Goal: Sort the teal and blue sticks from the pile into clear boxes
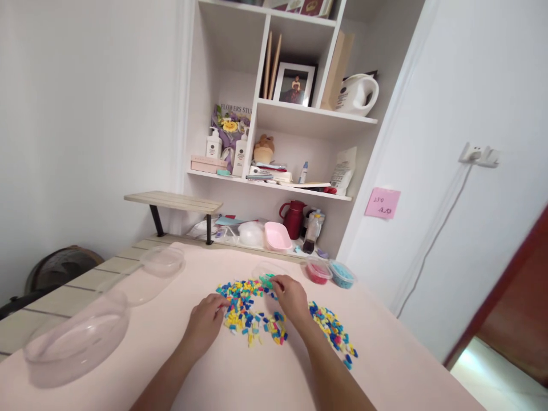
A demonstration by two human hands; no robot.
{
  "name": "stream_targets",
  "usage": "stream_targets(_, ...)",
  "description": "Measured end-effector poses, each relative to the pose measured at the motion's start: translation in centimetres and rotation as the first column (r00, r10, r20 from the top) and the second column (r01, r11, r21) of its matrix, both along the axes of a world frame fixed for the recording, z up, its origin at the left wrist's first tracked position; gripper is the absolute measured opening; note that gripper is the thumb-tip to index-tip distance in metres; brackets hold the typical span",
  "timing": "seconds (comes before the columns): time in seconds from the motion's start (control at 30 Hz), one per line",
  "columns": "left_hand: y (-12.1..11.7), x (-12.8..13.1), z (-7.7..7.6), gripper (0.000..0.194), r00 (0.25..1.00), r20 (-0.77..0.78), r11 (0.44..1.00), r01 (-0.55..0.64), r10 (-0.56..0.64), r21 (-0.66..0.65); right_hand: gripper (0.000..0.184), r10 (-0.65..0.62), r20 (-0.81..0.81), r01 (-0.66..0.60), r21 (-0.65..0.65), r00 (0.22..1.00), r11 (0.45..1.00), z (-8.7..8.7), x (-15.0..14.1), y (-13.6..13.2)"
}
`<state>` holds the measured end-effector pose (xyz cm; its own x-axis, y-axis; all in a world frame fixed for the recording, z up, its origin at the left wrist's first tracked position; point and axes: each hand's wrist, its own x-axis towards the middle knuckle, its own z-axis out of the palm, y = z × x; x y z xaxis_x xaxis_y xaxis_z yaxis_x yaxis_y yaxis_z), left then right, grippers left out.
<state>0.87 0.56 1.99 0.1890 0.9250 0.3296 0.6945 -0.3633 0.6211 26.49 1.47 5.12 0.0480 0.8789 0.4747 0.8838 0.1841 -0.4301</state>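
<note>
Left hand [206, 318] curled at coloured bits [240, 313], right hand [291, 295] bent by clear tub [258, 270]; too small to tell if either grips one. Bits lie loose on desk [257, 385]; better pinched singly, wrists lifted clear.

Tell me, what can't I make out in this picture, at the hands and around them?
All in the head view:
- Whether the right hand grips anything: its own fingers hide the spot beside the green pieces.
- Whether the left hand holds a piece: curled fingers, tiny detail.
- The number of mixed pieces: too small, some likely behind the right hand.
- Top-shelf items: cut off by the upper edge.
- The pink note's lower line: too small.
</note>
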Motion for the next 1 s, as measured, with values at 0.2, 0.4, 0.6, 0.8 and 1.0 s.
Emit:
stream_targets(0.2, 0.0, 0.0, 0.0, 0.032, 1.000, -0.003, 1.000, -0.002, 0.002, -0.005, 0.040, 0.098, 0.115, -0.084, -0.127, 0.989, 0.988, -1.4, -0.2, 0.1)
stream_targets(0.4, 0.1, 0.1, -0.2, 0.032, 1.000, 0.007, 1.000, 0.002, -0.002, -0.002, 0.042, 0.105, 0.114, -0.083, -0.182, 0.988, 0.980, -2.5, -0.8, 0.7)
stream_targets(0.6, 0.1, 0.1, -0.2, 0.033, 1.000, 0.003, 1.000, -0.003, 0.003, -0.002, 0.048, 0.190, 0.040, -0.179, -0.195, 0.981, 0.964, -3.1, -1.9, 1.3)
stream_targets(0.8, 0.0, 0.1, -0.2, 0.033, 1.000, -0.004, 1.000, -0.001, 0.001, -0.007, 0.045, 0.197, -0.132, -0.210, -0.086, 0.971, 0.974, -2.9, -1.1, 1.5)
stream_targets(1.0, 0.0, 0.1, -0.3, 0.033, 1.000, -0.010, 1.000, -0.003, 0.003, -0.011, 0.038, 0.127, -0.188, -0.138, -0.047, 0.974, 0.989, -3.4, 0.6, 1.5)
